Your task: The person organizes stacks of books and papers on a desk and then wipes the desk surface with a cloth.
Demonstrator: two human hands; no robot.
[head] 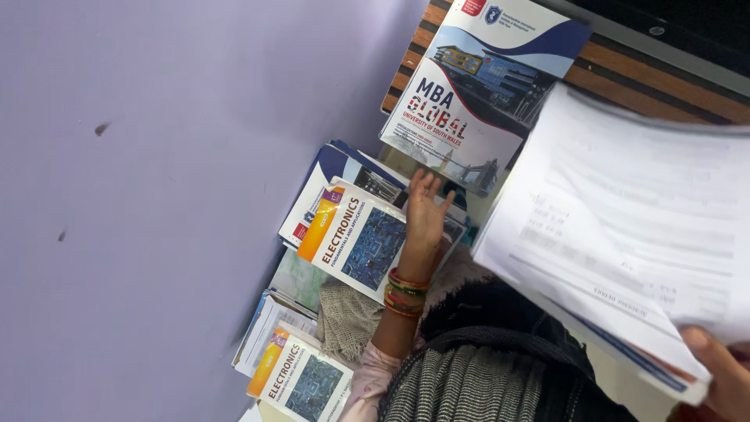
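Head view, left hand (424,223) flat on electronics textbook (361,236), right-hand fingers (723,375) gripping papers (625,227)

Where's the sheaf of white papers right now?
In the head view, the sheaf of white papers fills the right side, held at its lower right corner by the right hand, overlapping the brochure propped against the wooden slats.

Your right hand (723,375), at four o'clock, is cut off by the frame's corner. The sheaf of papers (625,227) it holds is motion-blurred, its print unreadable. At seven o'clock, the lower electronics textbook (301,379) runs off the bottom edge.
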